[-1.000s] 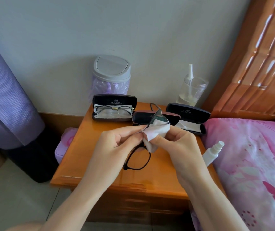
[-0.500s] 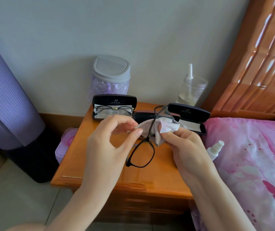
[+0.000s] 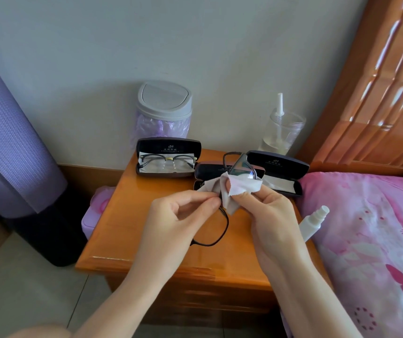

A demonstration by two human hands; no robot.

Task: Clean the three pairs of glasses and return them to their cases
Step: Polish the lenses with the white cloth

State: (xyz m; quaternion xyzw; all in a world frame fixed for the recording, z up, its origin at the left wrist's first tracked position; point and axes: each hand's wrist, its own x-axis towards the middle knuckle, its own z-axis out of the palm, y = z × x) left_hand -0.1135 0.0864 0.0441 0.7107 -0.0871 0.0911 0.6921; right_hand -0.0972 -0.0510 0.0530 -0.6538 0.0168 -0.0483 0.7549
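The black-framed glasses (image 3: 226,225) hang above the nightstand's (image 3: 127,228) middle. The left hand (image 3: 178,223) pinches the frame, and the right hand (image 3: 268,215) pinches a white cloth (image 3: 241,185) around one lens. Three open cases (image 3: 168,145) line the nightstand's back edge.

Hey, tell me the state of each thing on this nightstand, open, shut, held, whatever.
Left case: open, thin-rimmed glasses inside.
Middle case: open, contents hidden.
Right case: open, no pair inside.
Black glasses: out of case, pinched by left hand.
Cloth: over one lens, pinched by right hand.
Bin: lid shut.
Cup: lidded, part full.
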